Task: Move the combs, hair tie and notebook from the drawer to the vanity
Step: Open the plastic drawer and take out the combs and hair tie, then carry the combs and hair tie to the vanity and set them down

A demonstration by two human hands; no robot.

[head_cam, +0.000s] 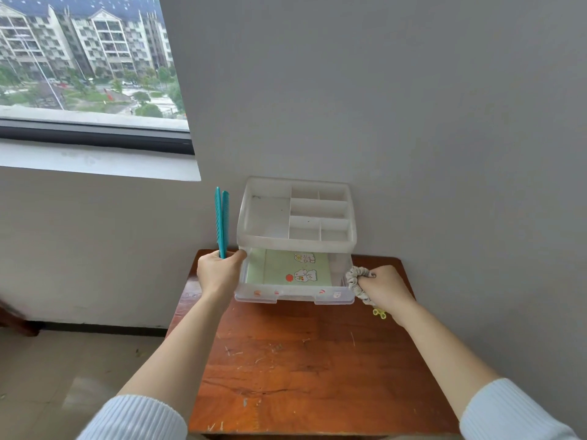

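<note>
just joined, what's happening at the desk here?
A person is emptying the open drawer of a clear plastic organizer on a wooden table. The left hand holds two teal combs upright, beside the organizer. The right hand grips a grey hair tie at the drawer's right corner. A green notebook lies in the drawer, not yet taken out. Nothing has been set down on the table yet.

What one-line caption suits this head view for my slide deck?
Left hand lifts two teal combs, right hand grips a hair tie; notebook remains in the open drawer.
</note>
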